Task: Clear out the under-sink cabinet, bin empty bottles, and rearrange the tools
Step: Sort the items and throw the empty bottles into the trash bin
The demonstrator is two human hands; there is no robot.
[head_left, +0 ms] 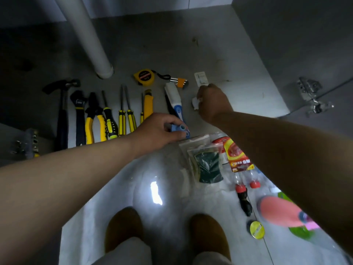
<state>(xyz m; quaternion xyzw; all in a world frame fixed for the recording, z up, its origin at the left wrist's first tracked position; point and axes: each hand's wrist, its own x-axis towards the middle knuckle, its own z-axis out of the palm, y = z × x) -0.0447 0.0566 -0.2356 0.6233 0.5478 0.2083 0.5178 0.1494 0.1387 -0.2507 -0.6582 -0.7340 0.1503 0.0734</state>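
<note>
Two hands, centre frame: the left hand (154,132) grips the blue handle of the white-and-blue tool (172,96), long axis pointing up-frame, at the right end of the tool row (122,121). The right hand (214,104), just right of it, pinches a white scrap (195,103). The cabinet floor (238,83) offers room further right.

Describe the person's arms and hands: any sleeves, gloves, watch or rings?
Both arms are bare: no sleeve shows on the left forearm or the right forearm as far up as the frame reaches. The left hand and right hand wear no gloves. No watch or band sits on either wrist, and no ring is visible, though the dim light hides fine detail.
</note>
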